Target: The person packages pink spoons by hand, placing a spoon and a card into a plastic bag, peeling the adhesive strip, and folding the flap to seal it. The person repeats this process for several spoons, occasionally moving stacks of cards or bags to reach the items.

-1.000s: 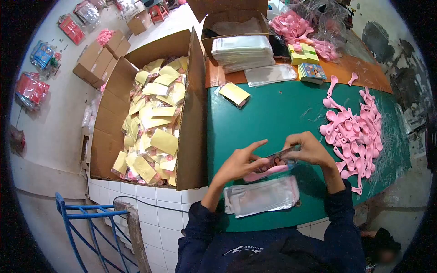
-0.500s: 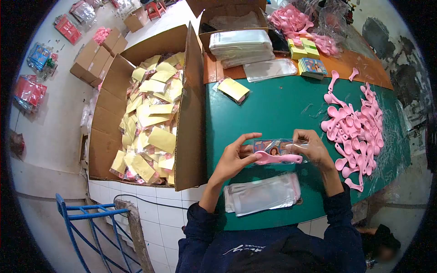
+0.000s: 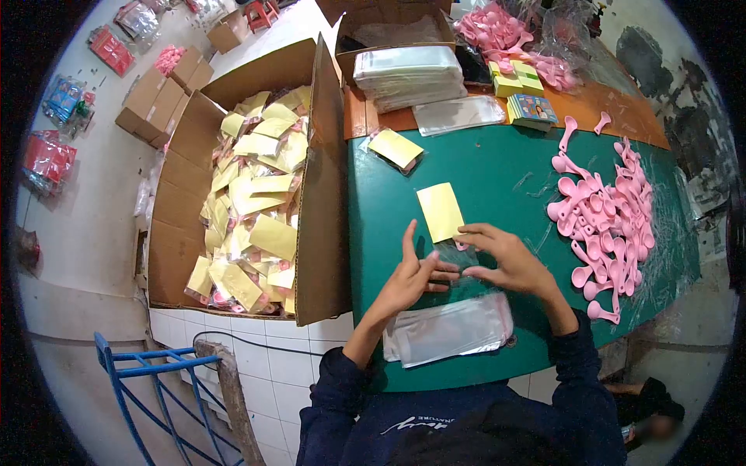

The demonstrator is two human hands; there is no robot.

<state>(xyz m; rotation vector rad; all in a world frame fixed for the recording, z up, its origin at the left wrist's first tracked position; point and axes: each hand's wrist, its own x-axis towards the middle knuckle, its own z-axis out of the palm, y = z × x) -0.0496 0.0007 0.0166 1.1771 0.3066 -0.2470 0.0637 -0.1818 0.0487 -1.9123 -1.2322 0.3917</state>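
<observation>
A clear bag with a yellow card (image 3: pixel 440 211) in it lies on the green table (image 3: pixel 497 171), yellow side up, and a bit of pink shows at its lower edge. At the bag's lower left is my left hand (image 3: pixel 409 281), its fingers spread. My right hand (image 3: pixel 501 259) has its fingertips at the card's lower right corner, thumb and fingers apart. Below both hands lies a stack of empty clear bags (image 3: pixel 451 330). Another packed bag with a yellow card (image 3: pixel 396 148) rests farther up the table.
A tall carton (image 3: pixel 179 210) of packed bags stands left. Pink spoons (image 3: pixel 602 210) are heaped right. At the back are stacked clear bags (image 3: pixel 408 74), cards (image 3: pixel 531 110) and more spoons (image 3: pixel 493 27). A blue metal frame (image 3: pixel 148 357) stands lower left; a person (image 3: pixel 653 408) is at lower right.
The bag that both hands held, with a pink spoon and printed card showing, now lies turned over with its yellow side up. Both hands have opened around its lower end.
</observation>
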